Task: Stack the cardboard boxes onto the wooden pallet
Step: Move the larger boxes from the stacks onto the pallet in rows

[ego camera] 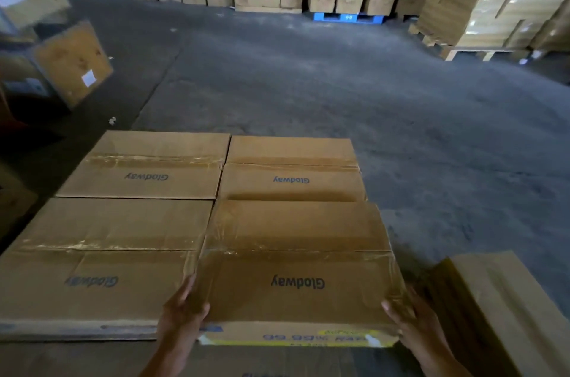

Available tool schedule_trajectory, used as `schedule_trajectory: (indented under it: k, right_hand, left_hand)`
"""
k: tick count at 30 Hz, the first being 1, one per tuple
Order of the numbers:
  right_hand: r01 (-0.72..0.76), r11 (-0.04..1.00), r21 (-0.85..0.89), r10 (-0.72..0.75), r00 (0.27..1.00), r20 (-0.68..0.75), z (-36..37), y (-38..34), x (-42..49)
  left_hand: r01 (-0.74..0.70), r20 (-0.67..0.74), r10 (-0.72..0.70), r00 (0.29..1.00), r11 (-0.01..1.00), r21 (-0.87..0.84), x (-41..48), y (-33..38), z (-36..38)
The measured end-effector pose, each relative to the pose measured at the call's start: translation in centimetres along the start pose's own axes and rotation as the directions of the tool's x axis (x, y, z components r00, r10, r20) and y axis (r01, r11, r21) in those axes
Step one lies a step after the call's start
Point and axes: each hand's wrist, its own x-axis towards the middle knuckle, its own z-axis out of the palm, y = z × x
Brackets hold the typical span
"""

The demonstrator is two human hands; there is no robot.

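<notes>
Lot, L to R:
- Near-left box (pixel 101 259): taped, "Glodway" print, lay flat. Far-left box (pixel 145 165) sat behind it, touching.
- Left hand (pixel 185 308): fingers gripped near-left corner of held box (pixel 296 268).
- Held box: occupied front-right spot beside near-left box. Far edge met far-right box (pixel 293 170).
- Right hand (pixel 410 318): fingers clasped near-right corner.
- Side box (pixel 493 299): stood just right of held box.
- Bkgd: blue pallet (pixel 345 17) under cartons, across floor (pixel 308 83).
</notes>
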Motion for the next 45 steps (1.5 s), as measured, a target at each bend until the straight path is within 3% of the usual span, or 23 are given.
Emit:
schedule_trajectory:
  k: [3,9,12,17,21,27,31,34,38,45]
  right_hand:
    - [-0.005,0.991,-0.133,0.008,1.0,0.023,1.1,-0.1,0.5]
    - [-0.036,0.969,-0.244,0.035,0.999,-0.008,2.3,1.0,1.8]
    - [-0.069,0.925,-0.373,0.061,0.998,-0.033,2.8,0.8,1.8]
    - [-0.078,0.876,-0.477,0.068,0.997,-0.037,3.4,0.8,2.3]
    - [-0.014,0.799,-0.601,0.049,0.998,0.041,2.5,0.4,2.3]
    - [0.022,0.781,-0.624,-0.003,0.999,0.032,-0.9,-1.4,-1.3]
    - [0.033,0.776,-0.63,-0.069,0.997,-0.034,-7.0,-3.2,-3.8]
    - [0.034,0.818,-0.574,-0.111,0.989,-0.099,-13.1,-4.5,-4.6]
    - [0.013,0.847,-0.532,-0.154,0.963,-0.222,-21.3,-4.3,-4.4]
    - [-0.042,0.858,-0.512,-0.174,0.914,-0.366,-36.2,0.6,-2.0]
  left_hand:
    - [-0.085,-0.07,0.105,0.992,0.966,0.246,0.3,0.0,1.2]
    - [0.051,-0.273,0.043,0.961,0.943,0.33,0.5,-0.8,1.9]
    - [0.162,-0.27,-0.055,0.961,0.906,0.39,0.8,-1.0,1.9]
    - [0.195,-0.285,-0.066,0.956,0.869,0.454,0.8,-0.4,2.3]
    - [0.216,-0.278,-0.066,0.958,0.802,0.556,0.0,0.7,2.3]
    - [-0.101,-0.039,0.176,0.984,0.717,0.69,-3.0,3.4,4.2]
    - [-0.271,0.114,0.252,0.961,0.774,0.572,-5.3,7.4,8.8]
    - [-0.411,0.212,0.353,0.911,0.752,0.515,-7.6,11.6,13.2]
    - [-0.598,0.346,0.489,0.801,0.633,0.492,-11.8,16.3,20.2]
    - [-0.721,0.477,0.543,0.691,0.474,0.505,-21.3,21.9,36.5]
